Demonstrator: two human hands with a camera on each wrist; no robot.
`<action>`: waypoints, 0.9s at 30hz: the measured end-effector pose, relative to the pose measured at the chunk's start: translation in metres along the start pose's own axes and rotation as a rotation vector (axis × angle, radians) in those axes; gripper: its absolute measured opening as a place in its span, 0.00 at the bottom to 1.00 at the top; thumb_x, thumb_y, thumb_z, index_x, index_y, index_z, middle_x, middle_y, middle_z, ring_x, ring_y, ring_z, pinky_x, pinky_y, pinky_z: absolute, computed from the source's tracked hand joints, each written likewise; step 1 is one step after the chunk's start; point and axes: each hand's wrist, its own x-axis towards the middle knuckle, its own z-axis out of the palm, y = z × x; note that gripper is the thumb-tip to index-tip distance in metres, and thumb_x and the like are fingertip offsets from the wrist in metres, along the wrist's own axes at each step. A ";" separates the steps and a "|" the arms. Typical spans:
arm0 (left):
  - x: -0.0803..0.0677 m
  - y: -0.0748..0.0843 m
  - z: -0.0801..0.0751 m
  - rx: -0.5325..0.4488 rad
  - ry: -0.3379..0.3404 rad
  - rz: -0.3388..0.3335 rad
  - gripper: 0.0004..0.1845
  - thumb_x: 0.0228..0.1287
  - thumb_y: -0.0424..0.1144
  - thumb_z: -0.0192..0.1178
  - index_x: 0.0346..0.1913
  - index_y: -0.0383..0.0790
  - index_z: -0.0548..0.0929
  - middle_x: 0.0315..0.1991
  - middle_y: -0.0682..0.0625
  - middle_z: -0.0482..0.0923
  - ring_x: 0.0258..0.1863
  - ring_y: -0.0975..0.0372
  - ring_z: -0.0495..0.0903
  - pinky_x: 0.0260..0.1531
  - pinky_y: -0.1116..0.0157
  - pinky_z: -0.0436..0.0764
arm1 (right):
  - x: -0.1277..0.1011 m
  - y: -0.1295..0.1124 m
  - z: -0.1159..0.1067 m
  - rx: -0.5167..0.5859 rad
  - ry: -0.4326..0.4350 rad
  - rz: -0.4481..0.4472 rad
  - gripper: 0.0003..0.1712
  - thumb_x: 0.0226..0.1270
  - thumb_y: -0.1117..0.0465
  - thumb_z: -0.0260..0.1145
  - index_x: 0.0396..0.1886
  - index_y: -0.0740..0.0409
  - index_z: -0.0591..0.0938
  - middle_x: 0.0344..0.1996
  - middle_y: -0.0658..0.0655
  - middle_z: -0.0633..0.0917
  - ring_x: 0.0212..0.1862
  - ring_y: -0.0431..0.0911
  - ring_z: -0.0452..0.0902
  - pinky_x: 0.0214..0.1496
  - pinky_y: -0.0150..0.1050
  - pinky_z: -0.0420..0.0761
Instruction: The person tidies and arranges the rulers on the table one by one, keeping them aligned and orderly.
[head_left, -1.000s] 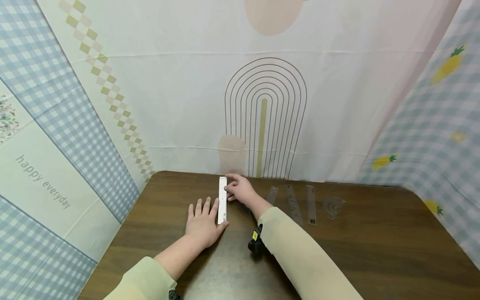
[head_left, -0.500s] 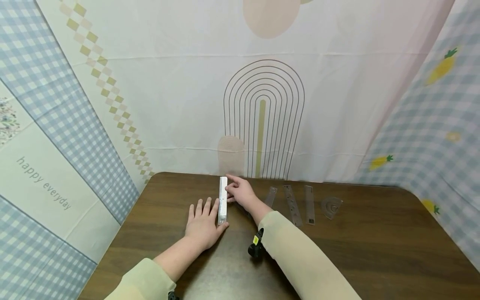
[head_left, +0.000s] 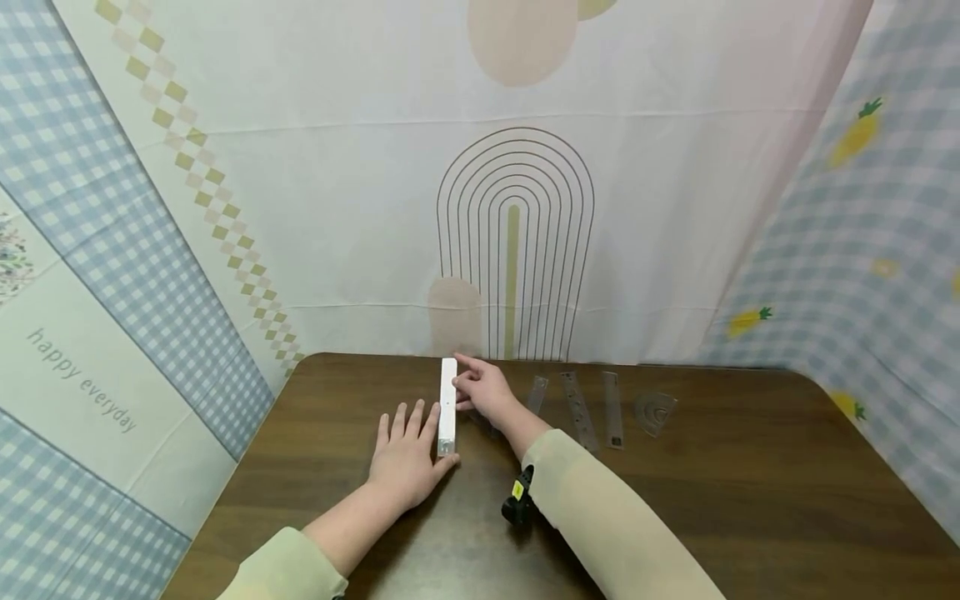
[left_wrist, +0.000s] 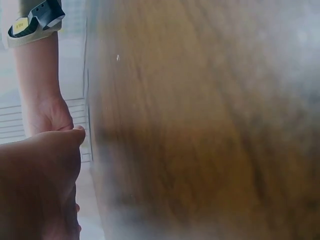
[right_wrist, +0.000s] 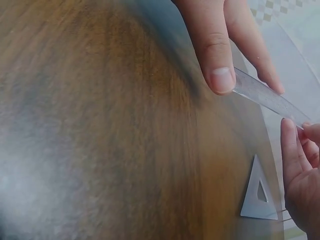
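Note:
A clear plastic ruler (head_left: 447,408), glaring white in the head view, lies lengthwise between the hands on the brown table. My left hand (head_left: 405,457) rests on the table with its fingers spread. Its index finger is beside the ruler's left edge and its thumb is at the near end. My right hand (head_left: 486,393) touches the far part from the right, its index finger stretched to the far end and its thumb on the right edge. In the right wrist view the ruler (right_wrist: 265,95) spans from the left thumb to the right fingertips.
A clear set square (right_wrist: 260,192) lies under the right hand. To its right stand in a row a short ruler (head_left: 537,394), a stencil ruler with holes (head_left: 579,411), a plain ruler (head_left: 613,411) and a protractor (head_left: 656,412). A patterned cloth (head_left: 360,225) hangs behind the table edge.
The head view has shifted slightly to the right. The glare on the ruler has changed, its near end now looking clear. Both hands keep their places at the ruler.

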 end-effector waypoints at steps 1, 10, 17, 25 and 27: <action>-0.001 0.001 0.000 -0.003 0.004 0.005 0.48 0.66 0.71 0.48 0.80 0.48 0.51 0.78 0.42 0.49 0.77 0.43 0.45 0.72 0.41 0.42 | -0.001 0.000 -0.001 -0.002 0.001 -0.001 0.32 0.73 0.66 0.60 0.75 0.54 0.67 0.38 0.59 0.82 0.31 0.46 0.81 0.38 0.45 0.86; -0.006 0.005 0.000 0.016 0.002 0.031 0.48 0.66 0.72 0.47 0.80 0.48 0.51 0.79 0.42 0.49 0.77 0.44 0.45 0.72 0.41 0.43 | -0.013 0.001 -0.005 0.010 0.014 0.011 0.31 0.74 0.67 0.60 0.75 0.53 0.68 0.39 0.60 0.82 0.32 0.45 0.82 0.39 0.46 0.86; -0.013 0.008 -0.004 0.003 -0.014 0.061 0.48 0.66 0.72 0.47 0.80 0.49 0.50 0.79 0.43 0.48 0.77 0.44 0.43 0.72 0.41 0.42 | -0.025 0.000 -0.008 0.021 0.019 0.009 0.31 0.74 0.67 0.60 0.75 0.54 0.68 0.40 0.61 0.82 0.32 0.45 0.81 0.40 0.46 0.86; -0.021 0.011 -0.007 -0.004 0.002 0.094 0.49 0.65 0.73 0.48 0.80 0.48 0.52 0.79 0.42 0.49 0.77 0.44 0.44 0.72 0.40 0.41 | -0.038 0.000 -0.009 0.072 0.024 0.051 0.30 0.74 0.65 0.60 0.74 0.48 0.70 0.41 0.59 0.83 0.33 0.45 0.82 0.36 0.40 0.86; -0.023 0.011 -0.006 -0.001 0.010 0.096 0.49 0.65 0.73 0.48 0.80 0.48 0.52 0.79 0.43 0.49 0.77 0.44 0.45 0.72 0.41 0.41 | -0.041 0.000 -0.008 0.084 0.021 0.048 0.30 0.74 0.66 0.60 0.74 0.48 0.69 0.41 0.59 0.83 0.33 0.45 0.82 0.36 0.40 0.86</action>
